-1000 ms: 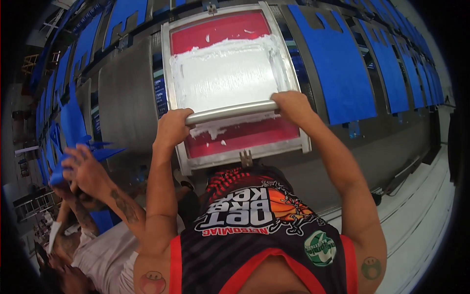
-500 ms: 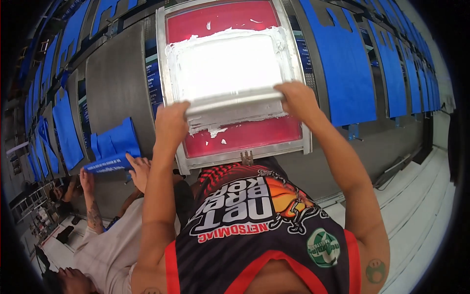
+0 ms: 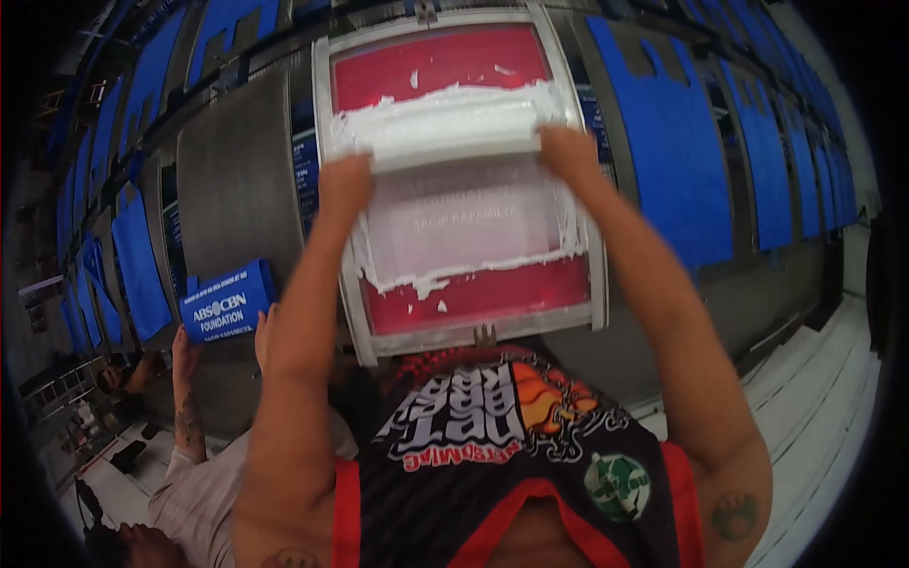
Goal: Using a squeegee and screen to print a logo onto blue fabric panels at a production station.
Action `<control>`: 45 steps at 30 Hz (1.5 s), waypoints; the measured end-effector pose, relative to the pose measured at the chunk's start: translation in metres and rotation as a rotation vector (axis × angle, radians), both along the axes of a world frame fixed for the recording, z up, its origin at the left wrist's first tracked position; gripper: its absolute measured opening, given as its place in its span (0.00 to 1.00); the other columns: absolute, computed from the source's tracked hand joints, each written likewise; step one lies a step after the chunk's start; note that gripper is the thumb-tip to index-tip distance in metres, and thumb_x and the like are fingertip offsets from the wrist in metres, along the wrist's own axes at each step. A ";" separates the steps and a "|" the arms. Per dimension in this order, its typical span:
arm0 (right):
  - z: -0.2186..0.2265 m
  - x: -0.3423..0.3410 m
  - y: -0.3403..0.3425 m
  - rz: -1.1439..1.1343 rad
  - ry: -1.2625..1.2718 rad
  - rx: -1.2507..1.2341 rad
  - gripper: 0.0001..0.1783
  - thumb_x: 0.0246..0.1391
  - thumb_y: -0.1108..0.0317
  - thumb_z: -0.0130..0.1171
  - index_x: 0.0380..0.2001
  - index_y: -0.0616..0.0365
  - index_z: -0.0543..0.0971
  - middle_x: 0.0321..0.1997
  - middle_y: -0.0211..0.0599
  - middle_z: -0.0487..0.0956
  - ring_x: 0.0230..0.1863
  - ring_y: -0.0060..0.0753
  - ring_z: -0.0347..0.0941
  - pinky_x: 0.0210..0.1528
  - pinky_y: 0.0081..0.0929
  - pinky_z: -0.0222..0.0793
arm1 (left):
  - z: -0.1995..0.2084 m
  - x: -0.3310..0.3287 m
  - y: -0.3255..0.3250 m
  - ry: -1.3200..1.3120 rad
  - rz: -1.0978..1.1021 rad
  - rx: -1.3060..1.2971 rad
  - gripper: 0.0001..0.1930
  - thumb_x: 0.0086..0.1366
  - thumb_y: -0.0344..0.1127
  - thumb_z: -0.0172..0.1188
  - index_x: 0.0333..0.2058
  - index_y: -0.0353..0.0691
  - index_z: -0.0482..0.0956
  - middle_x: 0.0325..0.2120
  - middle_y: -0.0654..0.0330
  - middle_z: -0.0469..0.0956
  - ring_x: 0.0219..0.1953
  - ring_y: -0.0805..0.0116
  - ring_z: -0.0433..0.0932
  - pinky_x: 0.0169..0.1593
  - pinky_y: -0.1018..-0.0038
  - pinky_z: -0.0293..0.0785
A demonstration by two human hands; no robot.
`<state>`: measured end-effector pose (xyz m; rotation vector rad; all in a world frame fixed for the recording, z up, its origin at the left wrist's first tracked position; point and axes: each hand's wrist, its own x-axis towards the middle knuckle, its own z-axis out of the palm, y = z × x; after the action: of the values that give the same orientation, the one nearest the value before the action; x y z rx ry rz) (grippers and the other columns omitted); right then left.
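Both of my hands are clamping the long grey squeegee bar (image 3: 453,150), one at each end, with arms stretched forward from the lower edge of the view. Going left to right: my left hand (image 3: 343,189) is curled shut over the bar's left end, at about ten o'clock from the middle of the printing screen (image 3: 459,180); my right hand (image 3: 568,156) is curled shut over the right end, at about one o'clock.

I am judging that I am working mid-stroke, spreading white ink (image 3: 445,109) across the mesh. The bar is lying level across the upper third of the red screen, touching it, with a thick ridge of ink piled just beyond it toward twelve o'clock. Below the bar, toward six o'clock, the mesh is looking thinly coated and pale, ending in a ragged white line near the lower red band.

The screen's metal frame (image 3: 331,189) is lying on a long grey table (image 3: 237,189), with blue bags (image 3: 668,133) lined up flat at three o'clock and more at nine o'clock.

The next move, as I judge it, is calling for even pressure from both hands and a level bar, so the ink is not streaking.

At eight o'clock, another person's hands (image 3: 185,346) are lifting a folded blue bag (image 3: 225,303), well apart from my grip.
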<state>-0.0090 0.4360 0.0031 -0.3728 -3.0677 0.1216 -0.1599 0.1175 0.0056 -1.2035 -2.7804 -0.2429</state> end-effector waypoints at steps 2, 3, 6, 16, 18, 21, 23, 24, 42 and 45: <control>0.019 -0.035 0.012 0.033 -0.082 -0.012 0.10 0.41 0.65 0.60 0.30 0.52 0.81 0.31 0.43 0.81 0.34 0.46 0.80 0.35 0.43 0.75 | 0.009 -0.025 0.008 -0.018 0.030 -0.083 0.10 0.46 0.31 0.62 0.30 0.40 0.79 0.26 0.50 0.79 0.32 0.50 0.80 0.37 0.57 0.76; 0.027 -0.047 0.019 0.070 -0.091 -0.024 0.12 0.40 0.63 0.61 0.32 0.51 0.81 0.31 0.43 0.81 0.34 0.46 0.80 0.35 0.43 0.75 | 0.023 -0.032 0.014 -0.053 0.001 -0.100 0.11 0.46 0.33 0.62 0.32 0.40 0.80 0.27 0.50 0.80 0.32 0.50 0.80 0.37 0.57 0.76; 0.032 0.023 -0.010 0.015 -0.321 -0.120 0.17 0.40 0.56 0.65 0.36 0.47 0.81 0.33 0.40 0.82 0.37 0.44 0.79 0.37 0.44 0.74 | 0.054 0.022 -0.007 -0.292 0.057 -0.274 0.13 0.46 0.37 0.65 0.34 0.43 0.82 0.28 0.50 0.81 0.33 0.52 0.81 0.39 0.59 0.75; 0.028 -0.031 0.011 0.001 -0.043 -0.071 0.11 0.39 0.64 0.62 0.30 0.51 0.80 0.29 0.43 0.81 0.32 0.47 0.79 0.34 0.42 0.75 | 0.022 -0.024 0.019 -0.023 0.073 -0.063 0.09 0.47 0.33 0.62 0.31 0.45 0.82 0.26 0.53 0.80 0.31 0.52 0.80 0.37 0.59 0.71; 0.031 -0.030 0.010 0.030 -0.100 -0.075 0.14 0.39 0.60 0.64 0.31 0.50 0.81 0.29 0.44 0.81 0.33 0.48 0.79 0.36 0.42 0.75 | 0.041 -0.030 0.016 -0.123 0.056 -0.161 0.10 0.48 0.36 0.63 0.32 0.46 0.82 0.27 0.53 0.81 0.33 0.54 0.81 0.37 0.59 0.71; 0.020 0.084 -0.023 -0.018 -0.139 -0.106 0.14 0.38 0.63 0.65 0.33 0.47 0.82 0.30 0.39 0.82 0.34 0.46 0.79 0.35 0.41 0.75 | 0.058 0.062 -0.020 -0.300 0.058 -0.332 0.15 0.46 0.33 0.63 0.37 0.49 0.83 0.29 0.54 0.82 0.34 0.59 0.81 0.47 0.56 0.67; 0.027 0.144 -0.060 -0.020 -0.158 -0.274 0.14 0.37 0.73 0.59 0.32 0.48 0.82 0.31 0.38 0.81 0.36 0.44 0.78 0.35 0.39 0.75 | 0.044 0.134 -0.060 -0.236 -0.044 -0.136 0.18 0.41 0.26 0.61 0.35 0.45 0.82 0.28 0.56 0.81 0.35 0.55 0.79 0.44 0.56 0.65; 0.018 0.136 -0.057 -0.020 -0.150 -0.269 0.14 0.37 0.73 0.59 0.32 0.48 0.82 0.31 0.38 0.81 0.36 0.44 0.78 0.35 0.39 0.75 | 0.028 0.129 -0.057 -0.228 -0.044 -0.132 0.18 0.41 0.26 0.61 0.35 0.45 0.82 0.28 0.56 0.81 0.35 0.55 0.79 0.44 0.56 0.65; 0.064 0.139 -0.100 -0.122 -0.733 -1.141 0.29 0.52 0.41 0.56 0.31 0.62 0.81 0.30 0.49 0.81 0.34 0.41 0.78 0.39 0.37 0.70 | 0.067 -0.069 0.145 -0.331 -0.146 -0.153 0.22 0.44 0.44 0.71 0.41 0.48 0.82 0.36 0.54 0.82 0.41 0.54 0.80 0.45 0.63 0.75; 0.014 0.219 -0.172 -0.166 -0.599 -1.250 0.32 0.52 0.39 0.57 0.33 0.64 0.82 0.28 0.39 0.81 0.29 0.31 0.77 0.38 0.29 0.71 | 0.082 -0.078 0.155 -0.302 -0.200 -0.129 0.22 0.46 0.44 0.70 0.42 0.51 0.82 0.36 0.56 0.82 0.41 0.56 0.80 0.44 0.62 0.75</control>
<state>0.2103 0.2645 0.0169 -0.7739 -2.9443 2.2666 -0.2376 0.2725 0.0872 -1.6029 -2.9649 -0.2873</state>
